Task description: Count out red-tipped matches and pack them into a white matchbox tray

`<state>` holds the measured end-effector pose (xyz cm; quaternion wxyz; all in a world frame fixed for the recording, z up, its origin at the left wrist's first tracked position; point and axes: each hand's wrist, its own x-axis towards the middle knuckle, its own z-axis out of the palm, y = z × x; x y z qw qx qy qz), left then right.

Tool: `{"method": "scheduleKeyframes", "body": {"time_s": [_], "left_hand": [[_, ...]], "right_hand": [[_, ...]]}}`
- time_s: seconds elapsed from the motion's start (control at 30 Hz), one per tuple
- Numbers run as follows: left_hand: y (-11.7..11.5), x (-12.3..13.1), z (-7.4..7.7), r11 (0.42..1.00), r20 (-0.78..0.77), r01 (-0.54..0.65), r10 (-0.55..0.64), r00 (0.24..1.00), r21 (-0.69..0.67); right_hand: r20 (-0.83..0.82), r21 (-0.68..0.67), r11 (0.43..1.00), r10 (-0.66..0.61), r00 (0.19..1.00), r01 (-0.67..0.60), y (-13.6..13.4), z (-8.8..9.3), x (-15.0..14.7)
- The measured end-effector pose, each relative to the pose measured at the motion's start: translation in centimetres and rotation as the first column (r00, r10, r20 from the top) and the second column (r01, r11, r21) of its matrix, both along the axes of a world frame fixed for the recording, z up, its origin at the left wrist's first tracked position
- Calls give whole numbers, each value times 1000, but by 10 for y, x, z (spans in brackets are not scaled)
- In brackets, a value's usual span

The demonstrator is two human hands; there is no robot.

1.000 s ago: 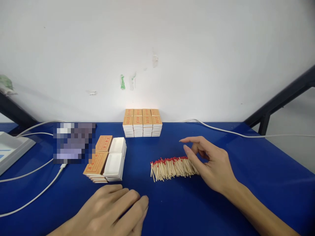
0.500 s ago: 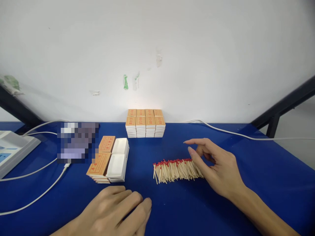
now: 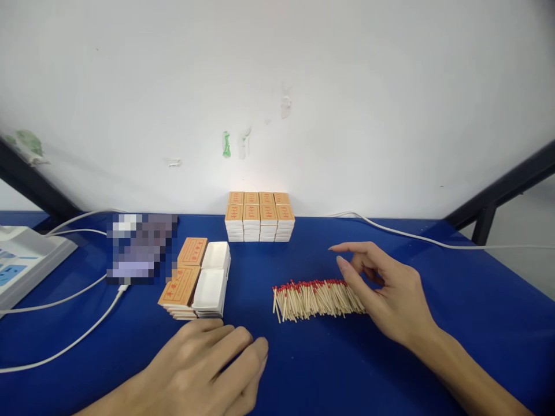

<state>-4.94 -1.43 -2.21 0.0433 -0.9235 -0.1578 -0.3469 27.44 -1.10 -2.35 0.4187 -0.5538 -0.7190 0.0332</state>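
Note:
My right hand [image 3: 385,289] hovers at the right end of a row of red-tipped matches [image 3: 310,300], thumb and index finger apart, holding nothing. It hides the matches at that end. Resting on the table, my left hand [image 3: 212,364] has loosely bent fingers with a gap between them; nothing shows in it, though its fingertips are partly hidden. Just beyond that hand stand stacked orange matchbox sleeves [image 3: 180,286] beside stacked white matchbox trays [image 3: 210,290]. The top trays face up with no matches in them.
A block of stacked matchboxes [image 3: 260,215] stands against the wall at the back of the blue table [image 3: 312,370]. To the left lie a blurred-out flat device [image 3: 143,248], a white cable [image 3: 82,349] and a white power strip [image 3: 30,271]. Another cable [image 3: 411,233] runs along the back right.
The view has shifted slightly, so everything on the table appears a little further right. Both hands keep nearly the same pose, and nothing was taken up or let go.

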Motion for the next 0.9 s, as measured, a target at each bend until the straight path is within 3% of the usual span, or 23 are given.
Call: {"method": "scheduleKeyframes", "body": {"time_s": [0.2,0.47,0.9], "left_hand": [[-3,0,2,1000,-27,-7,8,1000,17],[-1,-2,-8,1000,-8,1,-1,1000,12],[5,-5,3,998,-55,30,-27,998,64]], "right_hand": [[-3,-10,1000,-7,1000,7,2,0,3],[9,3,1000,-16,1000,16,0,4,2],[15,-12,1000,0,1000,0,-1,4,0]]}}
